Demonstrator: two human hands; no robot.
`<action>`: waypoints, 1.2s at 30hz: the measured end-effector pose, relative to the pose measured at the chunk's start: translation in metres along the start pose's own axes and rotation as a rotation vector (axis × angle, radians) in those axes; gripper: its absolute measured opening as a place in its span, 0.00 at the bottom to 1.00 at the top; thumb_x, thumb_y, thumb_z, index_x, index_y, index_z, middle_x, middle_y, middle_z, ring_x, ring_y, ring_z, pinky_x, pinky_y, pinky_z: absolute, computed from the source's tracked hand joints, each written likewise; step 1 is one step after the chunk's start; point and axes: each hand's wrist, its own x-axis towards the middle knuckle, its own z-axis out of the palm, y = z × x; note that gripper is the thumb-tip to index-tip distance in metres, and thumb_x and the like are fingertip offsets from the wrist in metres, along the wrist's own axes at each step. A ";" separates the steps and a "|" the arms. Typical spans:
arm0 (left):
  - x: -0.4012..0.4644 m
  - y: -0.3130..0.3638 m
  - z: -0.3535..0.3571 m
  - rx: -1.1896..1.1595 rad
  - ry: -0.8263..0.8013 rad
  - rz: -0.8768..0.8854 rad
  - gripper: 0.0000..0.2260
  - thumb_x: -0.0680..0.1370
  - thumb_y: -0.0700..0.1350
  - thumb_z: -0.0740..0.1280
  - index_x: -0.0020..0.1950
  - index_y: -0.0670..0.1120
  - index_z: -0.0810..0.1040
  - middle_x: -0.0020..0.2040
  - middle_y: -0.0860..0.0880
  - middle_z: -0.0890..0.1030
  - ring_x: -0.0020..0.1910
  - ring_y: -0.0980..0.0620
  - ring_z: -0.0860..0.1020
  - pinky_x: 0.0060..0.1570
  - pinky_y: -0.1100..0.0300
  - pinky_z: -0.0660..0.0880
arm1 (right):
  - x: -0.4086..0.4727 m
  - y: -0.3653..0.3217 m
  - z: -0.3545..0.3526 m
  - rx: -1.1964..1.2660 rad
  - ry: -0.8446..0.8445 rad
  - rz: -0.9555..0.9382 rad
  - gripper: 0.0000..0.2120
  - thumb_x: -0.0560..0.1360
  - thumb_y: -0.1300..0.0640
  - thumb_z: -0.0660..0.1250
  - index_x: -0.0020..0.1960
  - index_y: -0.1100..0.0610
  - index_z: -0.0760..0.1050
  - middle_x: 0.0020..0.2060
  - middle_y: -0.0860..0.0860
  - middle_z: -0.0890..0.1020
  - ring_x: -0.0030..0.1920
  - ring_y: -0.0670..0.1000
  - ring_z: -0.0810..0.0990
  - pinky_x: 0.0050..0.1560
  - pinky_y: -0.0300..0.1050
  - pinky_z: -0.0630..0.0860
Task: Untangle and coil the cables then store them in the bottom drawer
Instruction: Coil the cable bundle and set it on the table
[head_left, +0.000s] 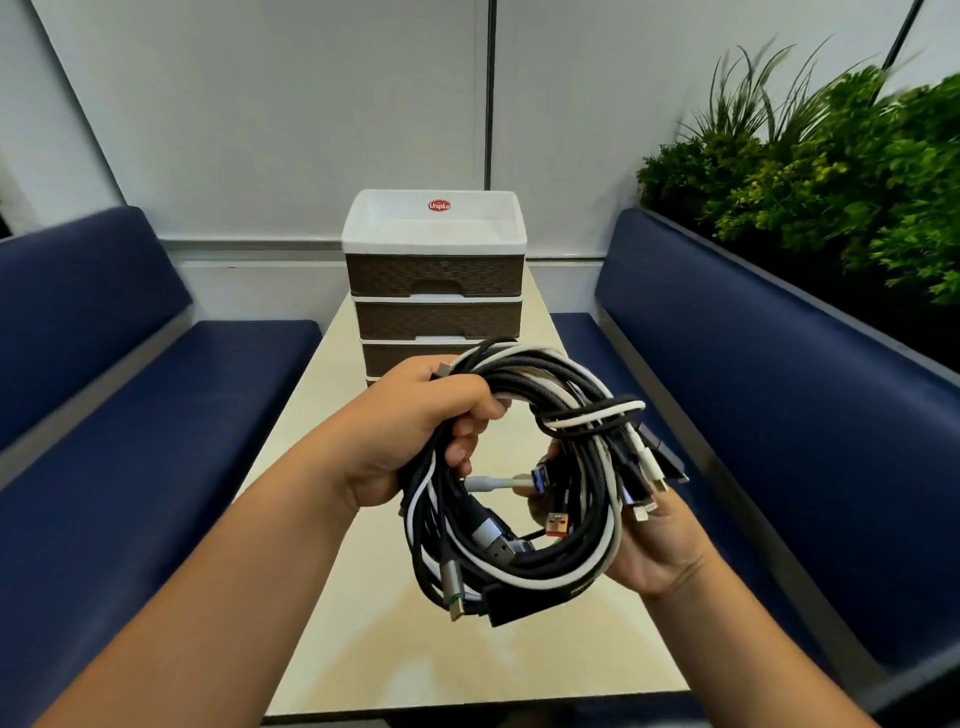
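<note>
The coiled cables (519, 467) hide the bottom drawer (370, 382); right-hand fingers (545, 457) mostly hidden too.

This looks like a booth in an office break area or a cafeteria. Two blue padded benches (156, 364) face each other across a narrow pale table (311, 415). Behind them are plain white wall panels (260, 104), and a planter with green plants (831, 171) runs behind the right bench.
</note>
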 end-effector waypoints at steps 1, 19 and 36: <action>0.000 0.000 0.001 -0.002 0.014 0.001 0.21 0.75 0.35 0.63 0.22 0.47 0.71 0.24 0.50 0.65 0.23 0.52 0.63 0.29 0.60 0.70 | 0.002 0.002 0.002 0.000 -0.036 -0.010 0.20 0.84 0.63 0.48 0.71 0.70 0.63 0.68 0.64 0.72 0.70 0.63 0.69 0.73 0.58 0.60; 0.008 -0.011 -0.001 0.169 0.202 0.094 0.17 0.74 0.36 0.65 0.27 0.51 0.72 0.26 0.49 0.68 0.25 0.50 0.67 0.34 0.55 0.70 | 0.008 0.008 0.009 0.311 -0.233 0.107 0.46 0.64 0.25 0.67 0.65 0.61 0.68 0.41 0.60 0.80 0.57 0.67 0.78 0.62 0.68 0.66; 0.021 -0.069 -0.017 0.165 0.339 -0.055 0.05 0.67 0.43 0.66 0.37 0.43 0.71 0.28 0.48 0.68 0.24 0.50 0.68 0.34 0.54 0.69 | 0.020 0.051 -0.008 0.159 0.123 0.099 0.32 0.59 0.45 0.82 0.57 0.57 0.77 0.33 0.54 0.76 0.39 0.57 0.77 0.47 0.52 0.75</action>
